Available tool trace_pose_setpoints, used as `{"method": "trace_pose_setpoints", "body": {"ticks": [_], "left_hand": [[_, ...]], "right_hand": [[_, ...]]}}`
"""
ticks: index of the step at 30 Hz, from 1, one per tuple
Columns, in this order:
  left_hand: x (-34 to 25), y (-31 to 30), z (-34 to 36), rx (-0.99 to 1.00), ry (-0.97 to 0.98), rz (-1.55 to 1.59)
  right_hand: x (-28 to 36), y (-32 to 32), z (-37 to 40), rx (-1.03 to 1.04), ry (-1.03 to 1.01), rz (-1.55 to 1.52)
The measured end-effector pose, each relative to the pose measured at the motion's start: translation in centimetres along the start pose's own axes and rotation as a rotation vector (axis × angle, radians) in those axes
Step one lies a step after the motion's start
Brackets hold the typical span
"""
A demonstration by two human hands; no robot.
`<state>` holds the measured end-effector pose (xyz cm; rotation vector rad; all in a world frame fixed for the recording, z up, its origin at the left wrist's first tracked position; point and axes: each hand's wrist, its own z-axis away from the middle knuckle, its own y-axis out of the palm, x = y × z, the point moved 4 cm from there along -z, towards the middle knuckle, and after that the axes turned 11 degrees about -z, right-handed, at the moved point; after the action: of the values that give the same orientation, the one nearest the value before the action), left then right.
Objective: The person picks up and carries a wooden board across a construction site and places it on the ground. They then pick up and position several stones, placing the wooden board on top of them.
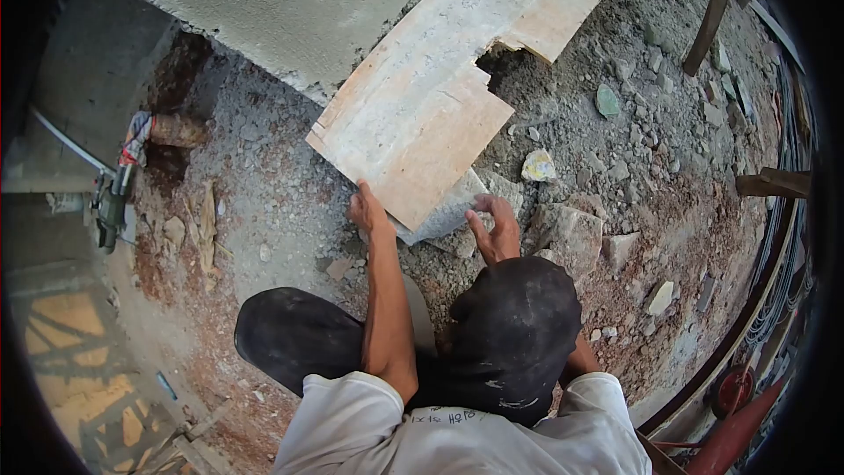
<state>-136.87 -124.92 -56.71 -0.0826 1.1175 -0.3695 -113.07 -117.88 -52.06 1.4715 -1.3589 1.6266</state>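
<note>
A long plywood board (413, 105) with a jagged notch broken out of its right side slants away from me, its near corner toward my knees. At the board's near left edge, my left hand (373, 213) is closed on it, some of the fingers hidden. To the right of the near corner, my right hand (495, 227) is held with thumb and fingers curved apart and nothing between them. Beneath the near end of the board lies a pale concrete slab piece (448, 211), partly covered by it.
A smooth concrete surface (290, 9) borders the board at the upper left. Stones and a large rock (567, 237) litter the dirt on the right. A green power tool (112, 202) rests at the left. Cables (785, 237) and wooden stakes (710, 13) line the right side.
</note>
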Motion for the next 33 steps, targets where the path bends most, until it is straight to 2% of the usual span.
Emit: {"method": "trace_pose_setpoints", "body": {"ticks": [1,2,4,6,8,11,12,14,15,19,20,21,23,25,29,30,32,33], "left_hand": [[0.3,0.2,-0.4,-0.018,0.068,0.02],[0.5,0.2,-0.8,-0.053,0.154,-0.09],[1.0,0.4,-1.0,-0.067,0.146,-0.074],[0.7,0.9,-1.2,-0.07,0.138,-0.05],[0.6,0.8,-0.9,-0.099,0.083,-0.029],[1.1,0.6,-2.6,-0.148,0.139,-0.071],[-1.1,0.8,-0.1,-0.068,0.104,-0.03],[-2.3,1.0,1.9,-0.168,0.006,-0.048],[-1.5,0.9,0.7,-0.004,0.039,0.005],[-0.1,0.1,-2.6,0.071,0.039,0.008],[0.0,-0.1,-3.1,0.087,-0.03,0.005],[-0.4,-0.7,-2.2,0.057,0.072,-0.052],[-0.8,-0.4,-2.0,0.065,-0.039,-0.127],[-0.6,-1.1,-3.0,0.062,-0.021,-0.224],[-1.4,-1.0,-0.2,0.086,-0.057,-0.175],[-1.7,-0.8,0.8,0.096,-0.065,-0.163],[-2.3,-0.7,2.3,0.111,-0.079,-0.131],[-2.4,-0.4,2.6,0.113,-0.082,-0.123]], "right_hand": [[0.5,-0.1,-0.9,0.002,0.007,-0.009],[1.3,-0.4,-1.9,-0.003,-0.036,0.101],[2.0,-0.2,-2.6,-0.018,-0.075,0.21],[2.5,1.0,-3.2,0.083,-0.13,0.412],[1.5,2.1,-3.2,0.089,-0.115,0.409],[0.3,3.1,-2.9,0.126,-0.074,0.429],[-0.2,3.3,-2.7,0.12,-0.049,0.421],[-0.3,2.8,-2.6,0.117,-0.053,0.379],[0.1,2.4,-2.6,0.109,-0.048,0.364],[-0.7,1.0,-1.6,0.014,-0.038,0.281],[-1.0,0.7,-1.1,0.001,-0.053,0.215],[-1.2,0.2,-0.5,-0.011,-0.072,0.15],[-2.1,-1.6,1.0,-0.06,-0.033,0.165],[-2.6,-3.3,2.6,-0.093,-0.014,0.151],[-3.6,-7.0,5.6,-0.193,0.025,0.138],[-3.2,-8.9,6.4,-0.247,-0.008,0.143],[-3.1,-14.6,8.8,-0.414,0.089,0.356],[-5.0,-17.9,10.3,-0.565,0.125,0.497]]}}
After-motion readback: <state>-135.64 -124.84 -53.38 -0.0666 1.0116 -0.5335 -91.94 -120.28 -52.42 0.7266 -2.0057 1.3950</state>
